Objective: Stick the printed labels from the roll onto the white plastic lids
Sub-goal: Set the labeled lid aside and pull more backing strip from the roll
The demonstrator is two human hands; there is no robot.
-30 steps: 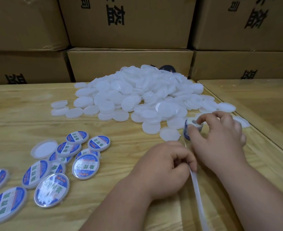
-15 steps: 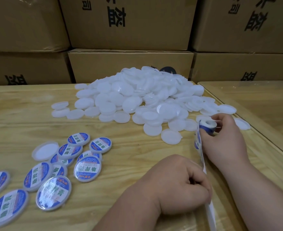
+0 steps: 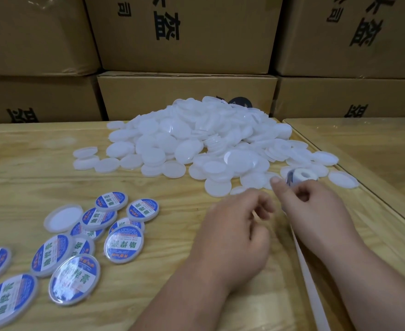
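Observation:
A big heap of plain white plastic lids (image 3: pixel 184 139) lies on the wooden table (image 3: pixel 29 187). My right hand (image 3: pixel 316 211) grips the small label roll (image 3: pixel 303 175) at the heap's near right edge, thumb pointing up beside it. A white backing strip (image 3: pixel 309 278) trails from the roll toward me under that wrist. Just left of it, my left hand (image 3: pixel 239 230) hovers with loosely curled, blurred fingers, and I see nothing in it. Several lids with blue-and-white labels (image 3: pixel 124 243) lie at the near left.
One unlabelled lid (image 3: pixel 63 217) lies hollow side up among the labelled ones. Stacked cardboard boxes (image 3: pixel 184 32) wall off the back. A second wooden table (image 3: pixel 375 144) adjoins on the right. A dark round object (image 3: pixel 241 102) peeks out behind the heap.
My left hand let go of the backing strip and moved up toward the roll, its fingers loosening. The right hand still holds the roll in about the same place.

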